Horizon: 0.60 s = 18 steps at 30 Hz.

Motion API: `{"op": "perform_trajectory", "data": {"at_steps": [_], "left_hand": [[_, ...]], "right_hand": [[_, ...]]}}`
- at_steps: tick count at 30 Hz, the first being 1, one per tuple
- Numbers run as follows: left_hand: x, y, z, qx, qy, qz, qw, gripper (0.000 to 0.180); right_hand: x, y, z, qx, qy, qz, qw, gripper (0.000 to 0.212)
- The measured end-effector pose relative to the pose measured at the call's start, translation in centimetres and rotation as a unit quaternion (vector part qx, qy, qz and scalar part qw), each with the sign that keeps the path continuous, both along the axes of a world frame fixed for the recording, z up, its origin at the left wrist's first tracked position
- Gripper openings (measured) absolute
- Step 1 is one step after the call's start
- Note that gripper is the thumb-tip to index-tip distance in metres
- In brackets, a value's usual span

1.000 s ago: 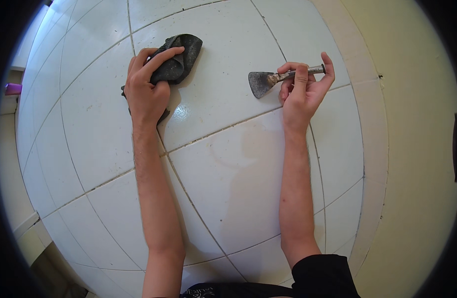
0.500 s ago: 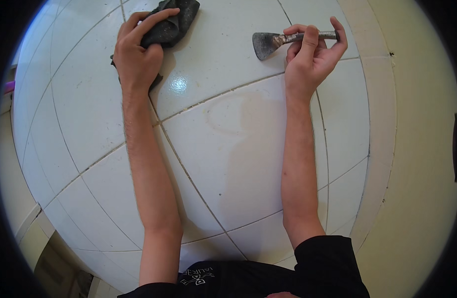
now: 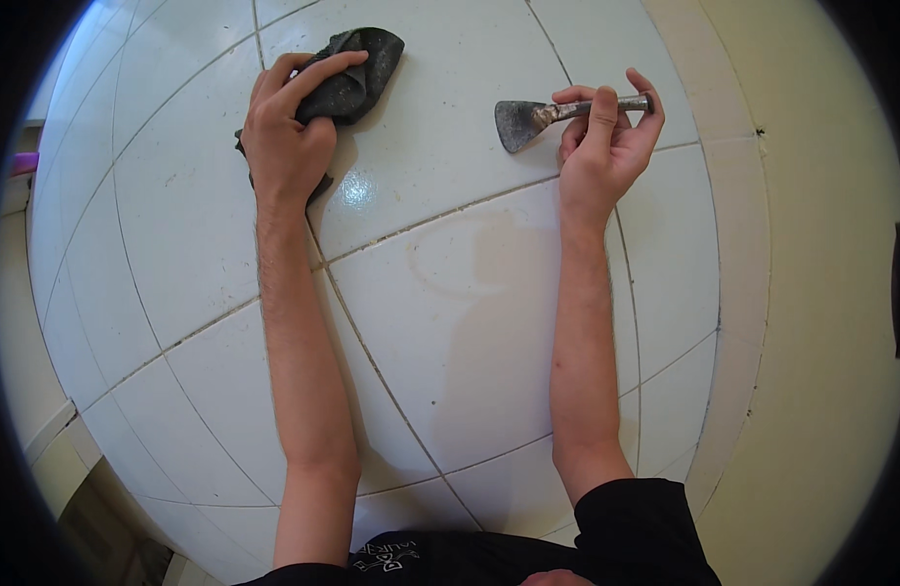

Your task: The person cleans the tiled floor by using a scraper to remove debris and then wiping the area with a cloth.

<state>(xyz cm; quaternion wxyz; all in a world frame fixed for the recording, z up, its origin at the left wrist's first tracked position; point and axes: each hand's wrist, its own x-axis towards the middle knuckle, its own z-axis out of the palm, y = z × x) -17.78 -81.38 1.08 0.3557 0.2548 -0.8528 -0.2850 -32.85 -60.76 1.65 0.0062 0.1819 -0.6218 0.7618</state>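
Loosely bunched cloth (image 3: 370, 83): probably limp and light; left hand (image 3: 289, 137) clutches its folds, how firmly unclear.
Scraper (image 3: 521, 124): likely stiff; right hand (image 3: 606, 148) grips its handle (image 3: 633, 103), the sensible hold.

Indoor room, exact kind unclear, white tiled floor (image 3: 421, 342), cream wall (image 3: 826, 293)

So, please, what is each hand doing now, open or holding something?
Left hand: holding a dark grey, crumpled cloth.
Right hand: holding a metal scraper with flared dark blade.
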Motion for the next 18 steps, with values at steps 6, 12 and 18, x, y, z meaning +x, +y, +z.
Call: {"op": "perform_trajectory", "data": {"at_steps": [6, 12, 18], "left_hand": [[-0.24, 0.17, 0.13, 0.007, -0.006, -0.002, 1.000, 0.070], [-0.13, 0.23, 0.23, 0.009, -0.010, 0.005, 1.000, 0.070], [-0.02, 0.05, 0.38, 0.004, -0.014, 0.006, 1.000, 0.070]], "right_hand": [[0.02, 0.21, 0.24, 0.010, 0.024, -0.024, 0.999, 0.033], [-0.03, 0.06, 0.16, -0.003, 0.007, 0.031, 0.999, 0.037], [-0.29, 0.52, 0.33, 0.014, -0.014, 0.053, 0.998, 0.040]]}}
